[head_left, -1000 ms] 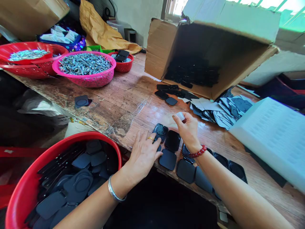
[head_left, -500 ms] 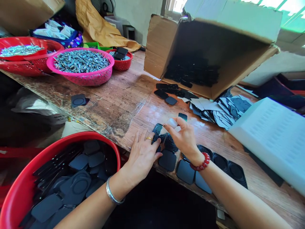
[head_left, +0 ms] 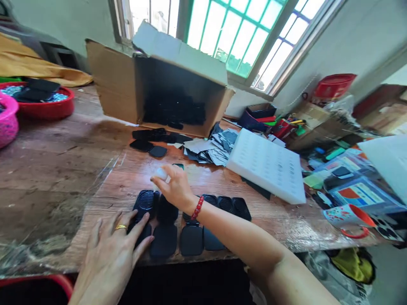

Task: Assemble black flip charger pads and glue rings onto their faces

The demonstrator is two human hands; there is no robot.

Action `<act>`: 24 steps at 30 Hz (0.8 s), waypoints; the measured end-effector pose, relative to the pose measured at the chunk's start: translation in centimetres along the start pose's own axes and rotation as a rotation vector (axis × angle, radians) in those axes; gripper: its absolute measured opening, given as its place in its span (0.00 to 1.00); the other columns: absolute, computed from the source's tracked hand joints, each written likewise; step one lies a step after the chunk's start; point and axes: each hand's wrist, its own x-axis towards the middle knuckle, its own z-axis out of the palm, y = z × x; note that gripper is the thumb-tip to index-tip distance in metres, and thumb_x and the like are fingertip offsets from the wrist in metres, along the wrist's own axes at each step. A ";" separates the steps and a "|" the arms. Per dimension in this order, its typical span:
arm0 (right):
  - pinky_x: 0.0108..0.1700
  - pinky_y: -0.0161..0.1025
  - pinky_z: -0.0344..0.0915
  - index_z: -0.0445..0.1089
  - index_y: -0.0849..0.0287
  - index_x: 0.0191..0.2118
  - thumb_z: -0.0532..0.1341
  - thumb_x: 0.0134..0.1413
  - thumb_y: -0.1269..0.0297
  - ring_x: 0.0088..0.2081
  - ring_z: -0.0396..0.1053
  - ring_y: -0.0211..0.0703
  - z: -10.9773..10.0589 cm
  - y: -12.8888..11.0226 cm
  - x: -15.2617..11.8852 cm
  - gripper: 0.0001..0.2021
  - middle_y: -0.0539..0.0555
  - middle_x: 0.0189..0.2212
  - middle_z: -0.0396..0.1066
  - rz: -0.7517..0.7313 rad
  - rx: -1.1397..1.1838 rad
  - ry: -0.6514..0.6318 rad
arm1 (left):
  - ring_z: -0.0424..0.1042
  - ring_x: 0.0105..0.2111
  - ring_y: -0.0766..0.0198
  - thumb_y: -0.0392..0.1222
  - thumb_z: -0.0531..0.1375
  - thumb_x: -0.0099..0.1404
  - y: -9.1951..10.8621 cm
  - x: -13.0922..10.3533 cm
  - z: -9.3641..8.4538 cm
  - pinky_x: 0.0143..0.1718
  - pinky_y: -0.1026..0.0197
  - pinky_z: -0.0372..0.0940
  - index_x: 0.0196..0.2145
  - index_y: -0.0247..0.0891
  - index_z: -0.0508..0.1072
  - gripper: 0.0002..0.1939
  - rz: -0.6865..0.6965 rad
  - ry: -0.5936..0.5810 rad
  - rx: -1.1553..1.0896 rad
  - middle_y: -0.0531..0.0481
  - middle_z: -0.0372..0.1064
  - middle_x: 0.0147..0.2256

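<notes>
My right hand (head_left: 178, 188), with a red bead bracelet at the wrist, is closed round a small whitish squeeze bottle (head_left: 162, 173). The bottle is held tilted, its tip pointing down over the leftmost black hinged case (head_left: 146, 201), whose far half shows curved ridges. My left hand (head_left: 114, 248), a gold ring on one finger, lies with fingers spread at the left side of that case, fingertips touching it. Several more black cases lie opened out in a row along the table's near edge, flat near halves (head_left: 163, 240) towards me. My right forearm covers part of the row.
Behind the row, a cardboard box (head_left: 117, 84) on its side holds dark pieces. Grey and white scraps (head_left: 210, 146) lie beside a white foam tray (head_left: 265, 165). Far right stands a floral mug (head_left: 345, 216). A red basket (head_left: 47, 109) and a pink basket (head_left: 6, 127) are at left.
The view has swung to the right, bringing the window and mug into sight. My right hand still holds the bottle over the leftmost case, and my left hand stays beside it.
</notes>
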 end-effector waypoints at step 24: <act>0.29 0.32 0.78 0.72 0.58 0.41 0.65 0.44 0.80 0.38 0.78 0.46 -11.9 6.2 -11.3 0.17 0.59 0.42 0.77 1.159 1.345 0.089 | 0.57 0.64 0.40 0.47 0.62 0.67 3.5 1.0 -3.8 0.64 0.31 0.50 0.60 0.45 0.69 0.24 -0.230 -0.284 0.111 0.43 0.64 0.61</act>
